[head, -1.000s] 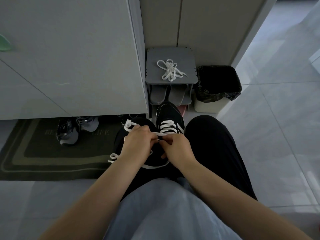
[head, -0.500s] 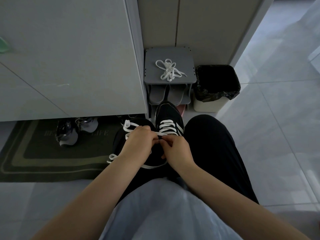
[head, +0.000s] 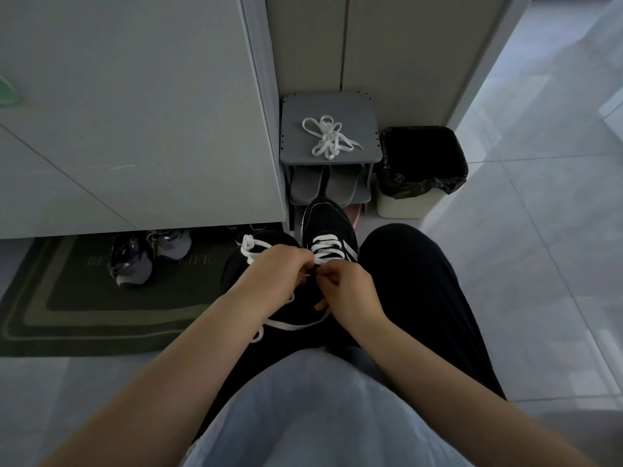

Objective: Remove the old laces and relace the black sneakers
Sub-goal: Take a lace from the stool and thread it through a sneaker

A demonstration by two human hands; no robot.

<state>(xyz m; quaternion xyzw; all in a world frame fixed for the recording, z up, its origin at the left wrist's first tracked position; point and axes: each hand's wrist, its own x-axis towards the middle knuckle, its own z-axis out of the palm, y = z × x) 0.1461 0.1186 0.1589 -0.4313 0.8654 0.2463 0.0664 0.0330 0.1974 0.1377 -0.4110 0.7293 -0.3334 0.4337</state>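
Tiled floor (head: 539,264), dark doormat (head: 84,308); left grip (head: 273,278) and right grip (head: 350,288) tight on white lace (head: 290,327)

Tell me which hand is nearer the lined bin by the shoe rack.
Right. The right hand is below-left of the bin; the left hand is farther left, both pinching the white lace.

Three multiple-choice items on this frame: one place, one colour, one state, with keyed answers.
1. The loose lace bundle lies: A on the doormat; B on the grey rack; C on the floor tiles.
2. The bin liner is: A white; B blue; C black.
3. The left hand and right hand are: A both pinching the sneaker's white lace; B both idle; C gripping a slipper.
Key: 1 B, it sits on the rack top; 2 C, the bag is black; 3 A, fingers of both close on the lace.
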